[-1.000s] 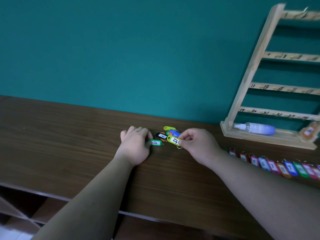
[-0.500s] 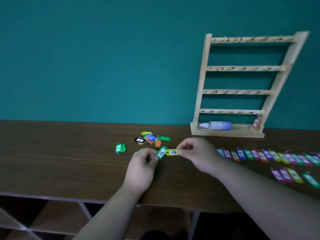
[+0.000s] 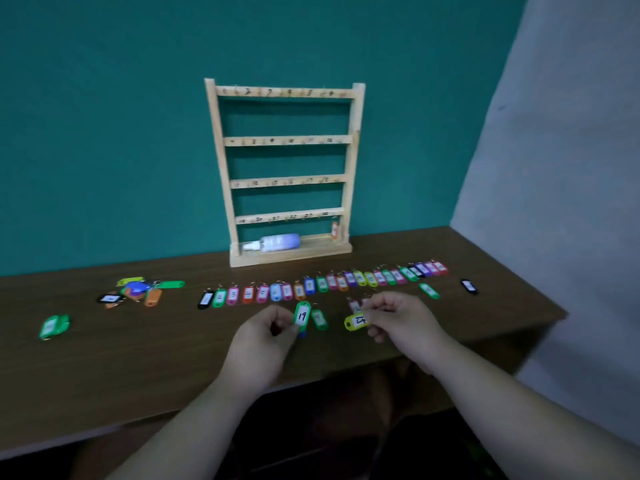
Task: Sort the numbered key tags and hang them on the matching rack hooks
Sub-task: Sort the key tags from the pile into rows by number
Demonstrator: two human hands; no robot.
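Note:
My left hand (image 3: 266, 336) pinches a green key tag marked 19 (image 3: 302, 316), held upright above the table. My right hand (image 3: 398, 318) pinches a yellow key tag (image 3: 356, 321) by its ring end. A long row of coloured tags (image 3: 322, 285) lies across the table in front of the wooden rack (image 3: 284, 174), which leans on the teal wall with four numbered rails. One orange tag (image 3: 334, 230) hangs at the right end of the lowest rail. A loose pile of tags (image 3: 138, 289) lies at the left.
A white and blue bottle (image 3: 273, 243) lies on the rack's base. A green tag (image 3: 53, 326) sits alone at far left, another green tag (image 3: 319, 319) lies between my hands, and a black tag (image 3: 469, 285) lies at the right. The table (image 3: 104, 368) ends near a grey wall (image 3: 571, 202) at the right.
Both hands have lifted a tag each from the pile at the left and carried them rightward to below the sorted row. My view has swung right and pulled back, showing the whole rack.

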